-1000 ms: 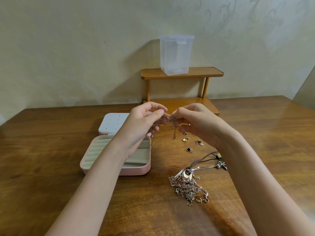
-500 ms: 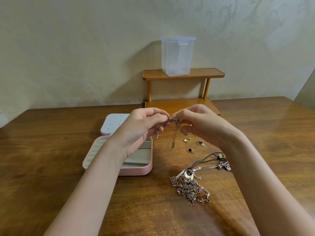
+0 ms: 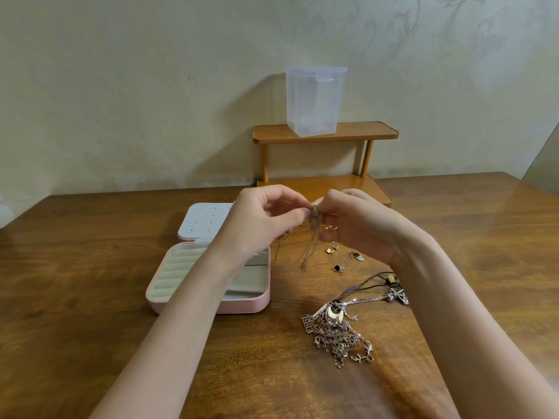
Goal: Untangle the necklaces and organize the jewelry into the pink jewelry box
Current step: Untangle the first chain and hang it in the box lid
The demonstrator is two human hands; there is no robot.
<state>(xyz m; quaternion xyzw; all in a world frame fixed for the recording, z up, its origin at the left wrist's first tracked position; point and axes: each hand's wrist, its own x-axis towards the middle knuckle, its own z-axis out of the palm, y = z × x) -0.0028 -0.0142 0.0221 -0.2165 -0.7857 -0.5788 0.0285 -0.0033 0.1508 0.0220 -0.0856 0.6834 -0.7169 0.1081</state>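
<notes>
A wide wooden table (image 3: 90, 282) carries everything, with a two-tier wooden shelf (image 3: 325, 133) pushed to the wall and a clear lidded plastic container (image 3: 314, 101) standing on its top tier, well out of the working area.

The pink jewelry box (image 3: 211, 306) lies open near the left forearm, its ridged ring rolls and plain compartments showing nothing in them that can be seen; its white perforated lid panel (image 3: 205, 220) folds back flat behind it, probably so both halves stay within reach for filing pieces.

To the right of the box, nearer the person, a tangled heap of necklaces (image 3: 335, 334) sits on the wood, with dark cords and a sparkling chain trailing off to the right under the right forearm. It looks like the stock yet to be sorted.

Above the table, the left hand (image 3: 260, 225) and right hand (image 3: 360, 225) meet, each pinching a knotted thin chain (image 3: 313, 219) between thumb and fingertips, the other fingers curled. Loose strands dangle from the knot, so holding it raised likely lets gravity separate them.

Smallest, a few small earrings or charms (image 3: 338, 258) lie scattered just below the right hand, apart from the heap.
</notes>
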